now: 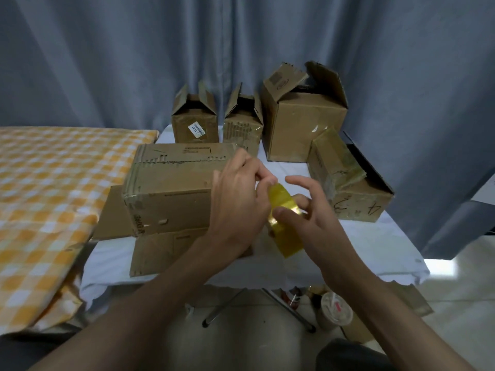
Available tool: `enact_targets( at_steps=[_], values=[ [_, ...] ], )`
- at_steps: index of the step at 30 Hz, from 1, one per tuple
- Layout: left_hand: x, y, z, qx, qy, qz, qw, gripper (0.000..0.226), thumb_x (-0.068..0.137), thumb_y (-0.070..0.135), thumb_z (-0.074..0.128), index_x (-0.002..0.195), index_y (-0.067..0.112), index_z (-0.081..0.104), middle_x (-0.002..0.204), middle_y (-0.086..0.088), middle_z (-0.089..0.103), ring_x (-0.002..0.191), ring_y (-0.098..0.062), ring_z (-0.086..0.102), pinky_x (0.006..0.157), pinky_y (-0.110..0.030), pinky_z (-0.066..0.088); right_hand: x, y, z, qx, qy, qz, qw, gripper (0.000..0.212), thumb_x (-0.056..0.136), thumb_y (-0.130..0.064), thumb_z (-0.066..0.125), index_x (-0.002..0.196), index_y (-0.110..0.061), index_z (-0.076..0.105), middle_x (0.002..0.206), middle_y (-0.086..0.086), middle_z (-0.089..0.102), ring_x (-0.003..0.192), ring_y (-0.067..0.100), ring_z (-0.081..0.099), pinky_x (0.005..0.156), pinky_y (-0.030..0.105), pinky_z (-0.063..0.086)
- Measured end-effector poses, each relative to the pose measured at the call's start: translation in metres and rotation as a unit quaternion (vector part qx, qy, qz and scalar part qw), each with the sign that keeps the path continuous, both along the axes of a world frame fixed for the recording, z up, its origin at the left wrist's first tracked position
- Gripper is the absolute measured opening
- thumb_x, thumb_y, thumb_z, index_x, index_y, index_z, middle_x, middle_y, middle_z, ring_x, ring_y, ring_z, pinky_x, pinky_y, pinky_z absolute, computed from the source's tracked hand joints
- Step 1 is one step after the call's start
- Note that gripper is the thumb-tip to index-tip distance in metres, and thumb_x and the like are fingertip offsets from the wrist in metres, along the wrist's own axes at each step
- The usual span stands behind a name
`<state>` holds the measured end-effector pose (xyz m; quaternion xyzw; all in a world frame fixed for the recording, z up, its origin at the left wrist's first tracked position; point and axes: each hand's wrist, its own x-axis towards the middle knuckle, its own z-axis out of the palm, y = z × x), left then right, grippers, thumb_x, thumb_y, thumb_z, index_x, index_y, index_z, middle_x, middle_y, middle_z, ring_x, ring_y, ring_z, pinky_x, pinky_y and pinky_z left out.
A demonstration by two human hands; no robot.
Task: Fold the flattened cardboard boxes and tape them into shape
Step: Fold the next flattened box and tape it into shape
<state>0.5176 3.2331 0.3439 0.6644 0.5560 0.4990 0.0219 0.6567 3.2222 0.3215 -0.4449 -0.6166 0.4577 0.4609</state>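
A roll of yellowish clear tape (pixel 284 210) hangs between my hands above the white-covered table (pixel 375 245). My right hand (pixel 308 207) holds the roll, thumb on its face. My left hand (pixel 241 194) pinches at the tape's upper edge with its fingertips. Just left of my hands a folded cardboard box (pixel 171 188) lies on its side, its flaps (pixel 160 250) spread toward me on the table. Parts of the roll are hidden behind my fingers.
Two small open boxes (pixel 195 116) (pixel 243 121) and a large open box (pixel 302 113) stand at the back. Another box (pixel 348 180) lies at the right. A checkered cloth (pixel 45 199) covers a surface on the left. Cups and clutter (pixel 334 309) sit on the floor below.
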Motion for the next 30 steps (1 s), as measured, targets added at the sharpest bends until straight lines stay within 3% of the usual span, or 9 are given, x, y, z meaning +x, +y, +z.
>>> enact_targets(
  at_steps=[4, 8, 11, 14, 17, 20, 22, 25, 30],
  values=[
    [0.017, -0.007, 0.02, 0.072, -0.049, -0.03, 0.996, 0.014, 0.091, 0.02, 0.059, 0.079, 0.025, 0.053, 0.09, 0.01, 0.048, 0.084, -0.007, 0.047, 0.086, -0.024, 0.033, 0.013, 0.001, 0.004, 0.068, 0.015, -0.038, 0.997, 0.015, 0.098, -0.026, 0.062, 0.105, -0.033, 0.051, 0.092, 0.008, 0.059, 0.081, 0.019, 0.065, 0.059, 0.022, 0.056],
    [0.004, 0.009, 0.019, -0.014, -0.056, -0.036, 0.998, 0.01, 0.094, 0.026, 0.061, 0.084, 0.024, 0.061, 0.092, 0.009, 0.049, 0.092, -0.012, 0.051, 0.092, -0.048, 0.044, 0.022, 0.001, 0.014, 0.093, -0.006, -0.01, 0.996, 0.009, 0.094, -0.035, 0.058, 0.098, -0.032, 0.051, 0.087, 0.006, 0.053, 0.075, 0.025, 0.061, 0.058, 0.036, 0.057],
    [-0.004, 0.018, 0.011, -0.099, -0.009, -0.032, 0.995, 0.01, 0.092, 0.035, 0.063, 0.089, 0.027, 0.068, 0.098, 0.006, 0.051, 0.1, -0.014, 0.05, 0.095, -0.041, 0.038, 0.019, 0.003, 0.016, 0.101, -0.024, -0.01, 0.995, 0.008, 0.094, -0.037, 0.055, 0.099, -0.035, 0.05, 0.09, 0.007, 0.053, 0.081, 0.03, 0.061, 0.064, 0.048, 0.058],
    [-0.01, 0.023, 0.008, -0.082, 0.084, -0.001, 0.993, 0.02, 0.091, 0.048, 0.06, 0.097, 0.032, 0.07, 0.105, 0.006, 0.05, 0.104, -0.014, 0.044, 0.085, -0.033, 0.028, 0.015, 0.007, 0.018, 0.103, -0.045, -0.013, 0.994, 0.008, 0.098, -0.032, 0.055, 0.1, -0.036, 0.049, 0.098, 0.013, 0.056, 0.087, 0.03, 0.063, 0.066, 0.053, 0.06],
    [-0.021, 0.028, 0.009, -0.054, 0.191, 0.053, 0.979, 0.047, 0.095, 0.057, 0.048, 0.129, 0.028, 0.062, 0.125, 0.001, 0.052, 0.117, -0.02, 0.044, 0.09, -0.036, 0.031, 0.014, 0.014, 0.022, 0.117, -0.049, -0.027, 0.992, 0.008, 0.095, -0.032, 0.056, 0.097, -0.035, 0.049, 0.089, 0.011, 0.055, 0.08, 0.027, 0.062, 0.067, 0.049, 0.059],
    [-0.041, 0.036, 0.006, -0.121, 0.194, -0.003, 0.973, 0.056, 0.097, 0.051, 0.05, 0.145, 0.024, 0.046, 0.149, 0.0, 0.044, 0.135, -0.02, 0.04, 0.108, -0.041, 0.031, 0.013, 0.028, 0.024, 0.132, -0.045, -0.059, 0.988, 0.011, 0.096, -0.028, 0.056, 0.099, -0.033, 0.047, 0.084, -0.003, 0.051, 0.071, 0.008, 0.058, 0.053, 0.03, 0.057],
    [-0.053, 0.037, 0.002, -0.188, 0.208, -0.056, 0.958, 0.065, 0.091, 0.049, 0.062, 0.149, 0.026, 0.042, 0.158, 0.004, 0.034, 0.143, -0.019, 0.033, 0.115, -0.043, 0.028, 0.009, 0.041, 0.023, 0.177, -0.088, -0.091, 0.976, 0.018, 0.096, -0.02, 0.057, 0.104, -0.029, 0.043, 0.078, -0.006, 0.046, 0.062, 0.002, 0.052, 0.052, 0.019, 0.052],
    [-0.064, 0.035, -0.002, -0.203, 0.251, -0.07, 0.944, 0.072, 0.087, 0.042, 0.07, 0.151, 0.029, 0.038, 0.161, 0.007, 0.029, 0.146, -0.021, 0.029, 0.118, -0.049, 0.028, -0.001, 0.066, 0.015, 0.187, -0.187, -0.108, 0.958, 0.034, 0.092, -0.015, 0.06, 0.113, -0.026, 0.035, 0.072, -0.003, 0.047, 0.06, 0.015, 0.051, 0.062, 0.041, 0.05],
    [-0.08, 0.028, 0.002, -0.198, 0.259, -0.104, 0.94, 0.071, 0.083, 0.045, 0.073, 0.147, 0.035, 0.042, 0.157, 0.014, 0.034, 0.145, -0.015, 0.032, 0.116, -0.049, 0.031, -0.015, 0.097, -0.011, 0.184, -0.331, -0.08, 0.922, 0.036, 0.092, -0.015, 0.062, 0.116, -0.026, 0.038, 0.098, 0.01, 0.064, 0.089, 0.034, 0.06, 0.078, 0.046, 0.05]
  ],
)
